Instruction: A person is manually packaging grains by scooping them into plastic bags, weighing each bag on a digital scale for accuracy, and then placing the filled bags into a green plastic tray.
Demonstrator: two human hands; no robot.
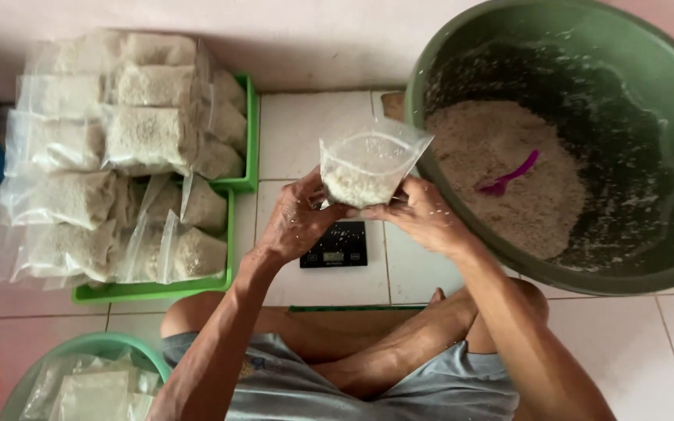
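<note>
Both my hands hold a small clear plastic bag (368,165) with white grains in its bottom, its mouth open upward. My left hand (299,218) grips the bag's left side and my right hand (423,214) grips its right lower corner. The bag hangs above a small black digital scale (334,245) on the white tiled floor. To the right stands a big green basin (649,86) with a heap of white grains (516,175) and a purple scoop (509,175) lying on it.
Green trays (150,290) at the left carry several filled clear bags (118,148) stacked in rows. A green bowl (79,351) at the lower left holds more bags. My crossed legs lie below the scale. A red thing shows at the left edge.
</note>
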